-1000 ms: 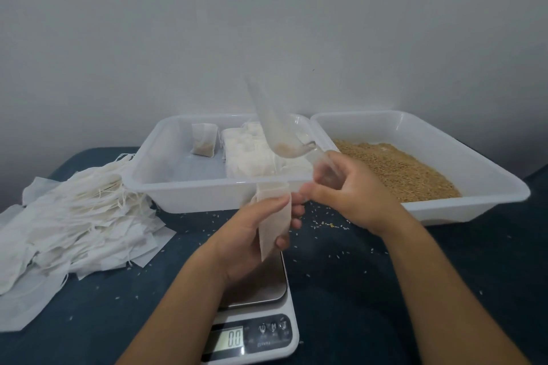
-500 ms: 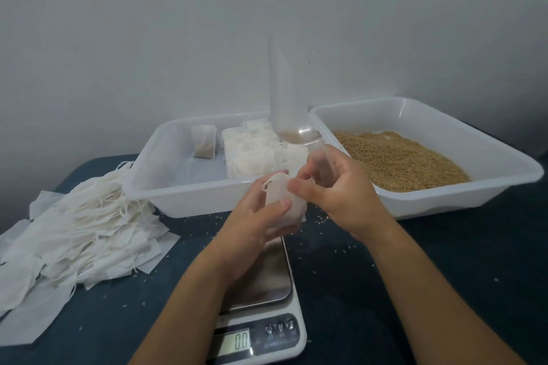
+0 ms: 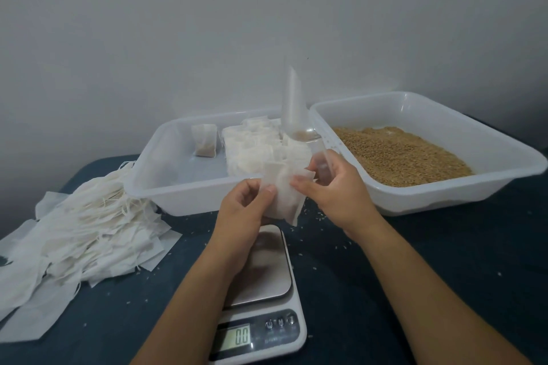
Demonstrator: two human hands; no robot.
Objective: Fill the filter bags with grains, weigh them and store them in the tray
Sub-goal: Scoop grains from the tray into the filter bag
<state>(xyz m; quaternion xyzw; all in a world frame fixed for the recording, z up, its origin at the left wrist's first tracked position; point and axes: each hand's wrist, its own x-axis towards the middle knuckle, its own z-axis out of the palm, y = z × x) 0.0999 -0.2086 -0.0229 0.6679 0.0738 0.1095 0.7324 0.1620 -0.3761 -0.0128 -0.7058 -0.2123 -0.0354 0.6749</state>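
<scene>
— Left hand, what's it doing on the head camera?

— I see it pinching the white paper filter bag above the white digital scale, which reads 0.0.

— And your right hand?

— It pinches the bag's other edge and grips a clear plastic scoop, held upright, a few grains in it. Behind lie the translucent tray of filled bags and the translucent tray of brown grains.

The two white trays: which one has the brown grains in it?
The tray on the right, beside the right hand, holds the loose brown grains. The left tray holds only filled filter bags.
</scene>
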